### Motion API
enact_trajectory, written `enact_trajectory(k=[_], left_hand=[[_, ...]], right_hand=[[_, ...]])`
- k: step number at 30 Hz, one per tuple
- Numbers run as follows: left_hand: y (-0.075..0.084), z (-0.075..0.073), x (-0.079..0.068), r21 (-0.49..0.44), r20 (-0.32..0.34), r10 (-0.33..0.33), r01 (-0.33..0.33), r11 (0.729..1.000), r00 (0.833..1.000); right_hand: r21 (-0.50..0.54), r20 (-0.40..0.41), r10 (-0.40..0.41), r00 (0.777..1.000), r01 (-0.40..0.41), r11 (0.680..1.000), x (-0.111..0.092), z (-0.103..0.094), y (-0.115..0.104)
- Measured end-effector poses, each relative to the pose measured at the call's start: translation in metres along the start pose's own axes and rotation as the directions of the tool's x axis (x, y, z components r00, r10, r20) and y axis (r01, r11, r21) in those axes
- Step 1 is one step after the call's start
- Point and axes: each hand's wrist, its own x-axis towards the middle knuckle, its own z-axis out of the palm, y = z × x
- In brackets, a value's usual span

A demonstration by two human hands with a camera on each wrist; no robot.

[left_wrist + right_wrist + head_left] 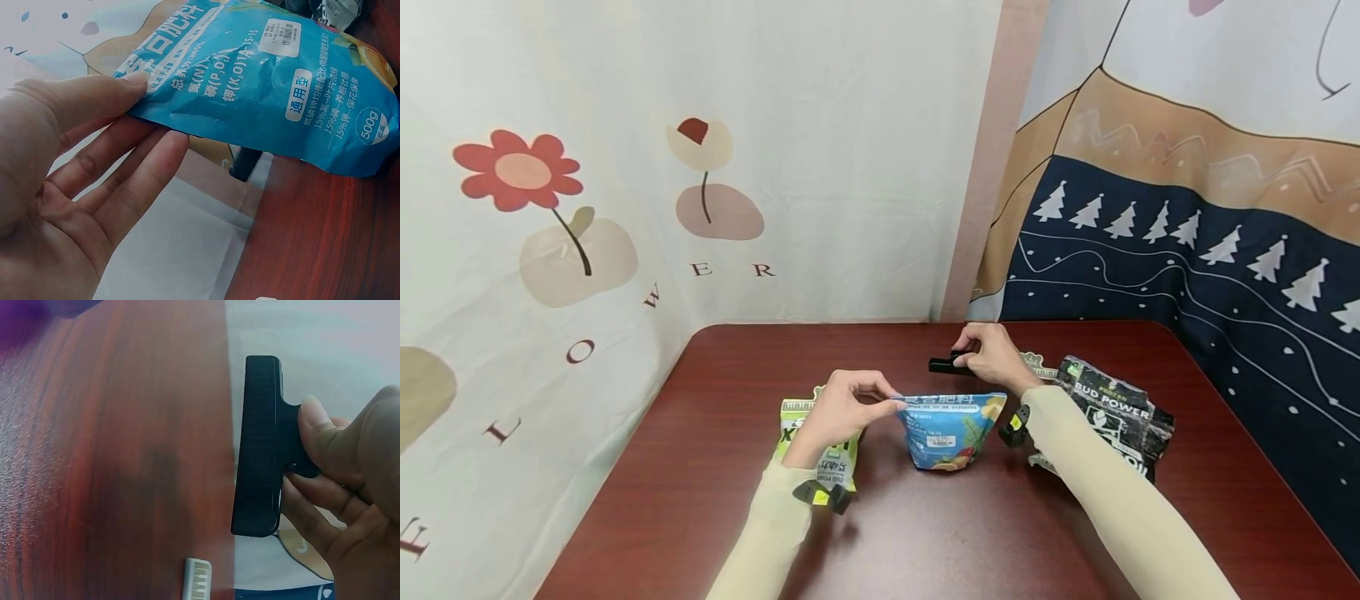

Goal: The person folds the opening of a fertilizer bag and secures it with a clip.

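Note:
My left hand (841,408) pinches the upper left corner of a blue fertilizer bag (942,433) between thumb and fingers. The bag stands upright on the table, its printed label and white barcode sticker facing me; in the left wrist view the thumb lies on the front of the blue bag (250,94). Behind the bag and to its right, my right hand (992,357) holds a black bag clip (943,366) by its handle. The right wrist view shows the black clip (257,450) with its long bar away from the palm. It is apart from the bag.
A green and white bag (844,467) with a pale clip at its top lies left, partly behind my left forearm. To the right is a black bag (1116,408) printed BUD POWER, with another pale clip (1039,367) at its top. The dark red table (737,367) meets curtains behind.

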Motion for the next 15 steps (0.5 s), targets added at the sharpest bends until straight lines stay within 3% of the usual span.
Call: enact_trajectory(k=[15], left_hand=[[0.001, 0.000, -0.002, 0.028, -0.013, 0.010, -0.009, 1.000, 1.000]], right_hand=[[0.063, -0.060, 0.039, 0.997, -0.035, 0.997, -0.016, -0.029, -0.019]])
